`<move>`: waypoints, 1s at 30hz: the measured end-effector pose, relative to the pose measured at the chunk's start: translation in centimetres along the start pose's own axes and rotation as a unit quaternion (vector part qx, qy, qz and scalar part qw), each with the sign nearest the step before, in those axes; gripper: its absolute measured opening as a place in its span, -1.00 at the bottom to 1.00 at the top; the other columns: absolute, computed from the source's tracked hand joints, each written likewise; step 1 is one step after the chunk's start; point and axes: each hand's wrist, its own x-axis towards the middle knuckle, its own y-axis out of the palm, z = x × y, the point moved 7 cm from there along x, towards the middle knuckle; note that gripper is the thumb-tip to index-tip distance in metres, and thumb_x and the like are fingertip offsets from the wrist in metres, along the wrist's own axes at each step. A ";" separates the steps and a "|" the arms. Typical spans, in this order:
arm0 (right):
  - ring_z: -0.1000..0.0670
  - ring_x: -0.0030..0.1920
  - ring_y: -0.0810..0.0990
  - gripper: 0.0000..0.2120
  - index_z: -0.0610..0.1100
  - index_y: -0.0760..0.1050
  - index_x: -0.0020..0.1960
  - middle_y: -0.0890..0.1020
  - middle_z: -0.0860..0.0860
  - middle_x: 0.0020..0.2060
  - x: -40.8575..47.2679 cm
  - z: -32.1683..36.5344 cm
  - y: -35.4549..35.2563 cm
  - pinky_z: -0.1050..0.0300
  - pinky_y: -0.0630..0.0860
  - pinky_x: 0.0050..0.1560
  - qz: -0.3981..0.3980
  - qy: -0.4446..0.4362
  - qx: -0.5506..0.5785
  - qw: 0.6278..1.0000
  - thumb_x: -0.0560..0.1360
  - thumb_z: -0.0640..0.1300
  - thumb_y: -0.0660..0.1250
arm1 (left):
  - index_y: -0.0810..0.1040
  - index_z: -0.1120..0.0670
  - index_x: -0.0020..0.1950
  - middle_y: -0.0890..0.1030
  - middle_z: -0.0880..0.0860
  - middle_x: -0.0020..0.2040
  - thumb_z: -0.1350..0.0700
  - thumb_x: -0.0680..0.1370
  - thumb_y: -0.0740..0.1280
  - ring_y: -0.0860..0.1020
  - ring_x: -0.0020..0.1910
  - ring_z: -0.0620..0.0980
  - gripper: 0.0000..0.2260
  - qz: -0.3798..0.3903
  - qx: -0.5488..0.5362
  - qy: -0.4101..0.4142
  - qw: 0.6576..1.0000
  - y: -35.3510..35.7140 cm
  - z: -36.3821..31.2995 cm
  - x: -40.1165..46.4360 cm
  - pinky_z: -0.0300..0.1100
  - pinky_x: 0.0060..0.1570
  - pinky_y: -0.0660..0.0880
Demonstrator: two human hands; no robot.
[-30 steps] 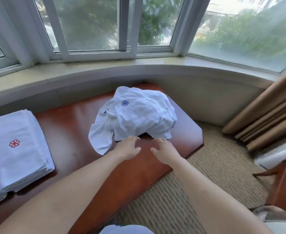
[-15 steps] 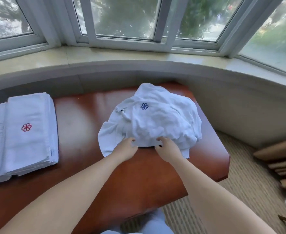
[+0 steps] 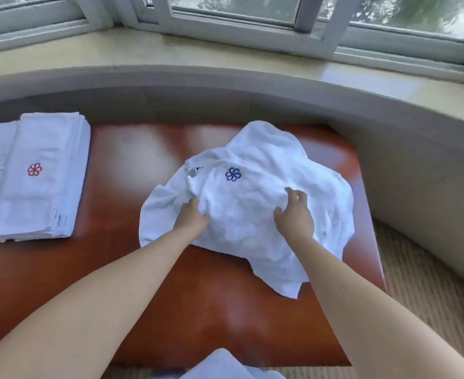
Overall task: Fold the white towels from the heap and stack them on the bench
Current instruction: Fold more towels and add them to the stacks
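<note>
The left hand (image 3: pixel 191 218) has its grip closed on a bunch of cloth at the left side of the heap of white towels (image 3: pixel 255 203), the fingers curled into the fabric so that their tips are hidden in it. The right hand (image 3: pixel 295 216) lies on top of the heap a little to the right, thumb out to the left and fingers bent over a raised fold; whether that grip actually pinches the cloth or only rests on it cannot be told.

The heap sits crumpled on the right half of the reddish-brown worktop (image 3: pixel 143 283), reaching almost to its right edge, with one loose corner trailing toward the near side. A blue flower emblem (image 3: pixel 233 174) shows on its upper surface, just beyond the two hands, and a narrow hem sticks up at the far left of the heap.

Well apart, at the left end of the worktop, lies a stack of folded towels (image 3: pixel 47 181), flat and squared, with a red flower emblem (image 3: pixel 34 169) on the top one. A further folded white piece lies touching its left side.

Beyond the worktop runs a curved pale window sill (image 3: pixel 225 56) under white window frames. Woven carpet (image 3: pixel 422 296) shows at the right.
</note>
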 end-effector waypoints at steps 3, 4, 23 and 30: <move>-0.12 -0.16 0.55 -0.51 -0.03 0.26 0.54 0.33 -0.03 0.44 2.3 -1.5 -0.5 0.07 0.43 -0.22 -0.020 0.055 0.028 0.998 0.63 -0.07 0.23 | 0.48 0.06 0.21 0.54 0.02 0.06 0.02 0.62 0.26 0.55 0.01 0.12 -0.80 -0.024 0.000 -0.020 0.999 0.4 0.5 1.3 -0.11 -0.22 0.38; -0.13 -0.16 0.53 -0.56 -0.06 0.31 0.50 0.37 -0.05 0.39 2.9 -1.9 -0.4 0.06 0.41 -0.20 -0.011 0.065 0.030 0.997 0.64 -0.05 0.23 | 0.48 0.05 0.03 0.52 -0.03 -0.10 0.03 0.63 0.25 0.53 -0.09 0.10 -0.90 -0.034 0.001 -0.022 0.999 0.5 0.6 1.5 -0.13 -0.28 0.34; -0.09 -0.23 0.58 -0.94 -0.03 0.45 -0.01 0.50 0.03 -0.05 -4.4 1.8 1.8 0.02 0.57 -0.22 0.037 -0.089 -0.047 0.994 0.53 -0.15 0.28 | 0.28 0.04 -0.18 0.40 0.01 -0.19 0.18 0.52 0.19 0.33 -0.30 -0.01 -0.88 -0.054 -0.031 -0.011 0.998 -0.2 5.3 -4.5 -0.12 -0.36 0.23; -0.01 -0.20 0.60 -0.90 0.05 0.48 -0.10 0.61 0.08 -0.24 -14.4 5.1 9.2 0.12 0.49 -0.25 0.197 -0.115 -0.044 0.973 0.42 -0.08 0.38 | 0.33 0.06 -0.18 0.45 0.01 -0.22 0.09 0.56 0.16 0.38 -0.32 0.00 -0.87 -0.072 -0.057 -0.073 0.993 -4.1 16.0 -12.7 -0.12 -0.35 0.22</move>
